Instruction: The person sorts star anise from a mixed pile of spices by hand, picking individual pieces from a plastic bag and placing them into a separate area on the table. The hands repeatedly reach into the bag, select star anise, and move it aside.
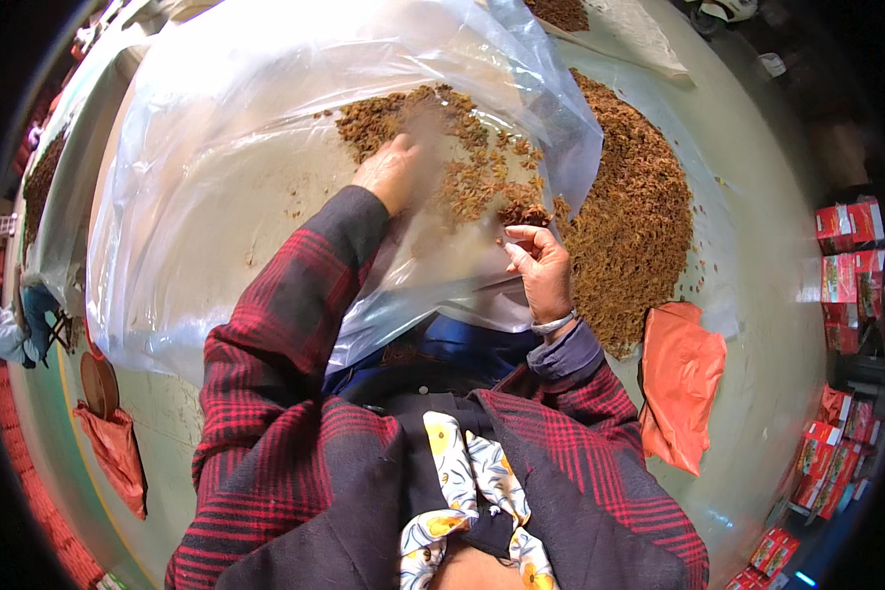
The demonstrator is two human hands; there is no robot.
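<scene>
Brown dried pods (pixel 479 184), which look like star anise, lie loosely spread on a table under and around clear plastic sheeting (pixel 192 169). My left hand (pixel 391 169) reaches into the upper part of this spread. Its fingers are blurred, so I cannot see what they hold. Close to the right end of the spread, my right hand (pixel 542 269) has its thumb and index finger curled towards each other. A tiny reddish bit (pixel 499 241) shows by those fingertips; whether it is gripped is unclear.
A large heap of the same pods (pixel 627 214) covers a sheet on the floor at right. Beside it lies an orange plastic bag (pixel 682 383). At left are a round brown basket (pixel 99 383), another orange bag (pixel 114 450) and a seated person (pixel 15 332). Red cartons (pixel 826 457) are stacked far right.
</scene>
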